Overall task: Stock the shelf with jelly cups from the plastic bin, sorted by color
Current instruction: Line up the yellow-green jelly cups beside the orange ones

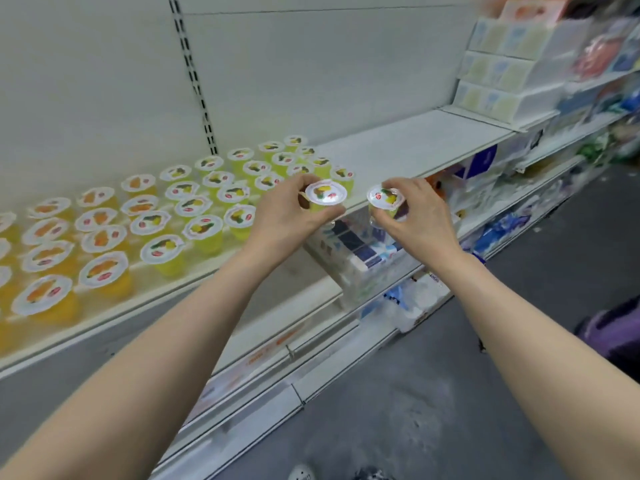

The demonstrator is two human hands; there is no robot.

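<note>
Jelly cups, clear plastic with foil fruit-print lids, stand in rows on the white metal shelf: orange ones left, yellow ones right. Left hand grips a yellow-green jelly cup; right hand grips another lidded cup at the shelf edge.

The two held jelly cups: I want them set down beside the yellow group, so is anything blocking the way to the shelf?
Nothing visible does. The left hand and right hand each hold a jelly cup at the shelf's front edge, and the bare shelf right of the yellow cups lies open.
</note>
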